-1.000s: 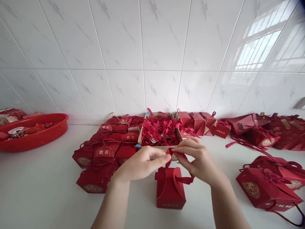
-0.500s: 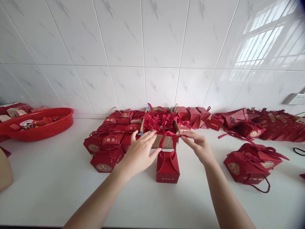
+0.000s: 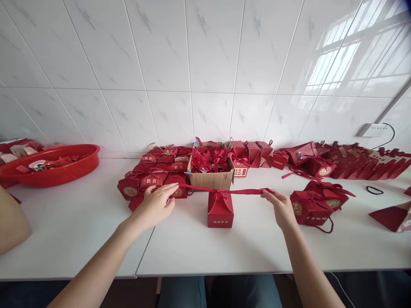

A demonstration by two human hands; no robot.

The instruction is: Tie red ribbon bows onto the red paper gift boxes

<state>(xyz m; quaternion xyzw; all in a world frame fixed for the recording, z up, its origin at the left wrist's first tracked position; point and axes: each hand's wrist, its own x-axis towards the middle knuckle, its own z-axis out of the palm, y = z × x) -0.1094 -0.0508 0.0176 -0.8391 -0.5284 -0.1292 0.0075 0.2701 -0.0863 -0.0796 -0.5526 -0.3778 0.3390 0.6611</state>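
Note:
A small red gift box point(image 3: 220, 210) stands upright on the white table, its top flaps drawn together. From its top a red ribbon point(image 3: 245, 191) stretches out to both sides, nearly level. My left hand point(image 3: 157, 203) is closed on the ribbon's left end, in front of the packed red boxes. The other end is pinched between the fingers of my right hand point(image 3: 279, 206), right of the box. Just behind the gift box sits an open cardboard box point(image 3: 212, 180) heaped with loose red ribbons point(image 3: 213, 158).
Several finished red boxes point(image 3: 152, 179) crowd together at left of the carton. A red basin point(image 3: 91, 160) with packets stands far left. Two tied boxes point(image 3: 311, 207) sit at right, with folded red boxes point(image 3: 359, 160) behind. A power strip point(image 3: 374, 129) is on the wall.
My hands have moved apart, drawing the ribbon from a raised loop into a taut, level line. The box's top flaps have pulled together. The view has shifted, showing the table's front edge.

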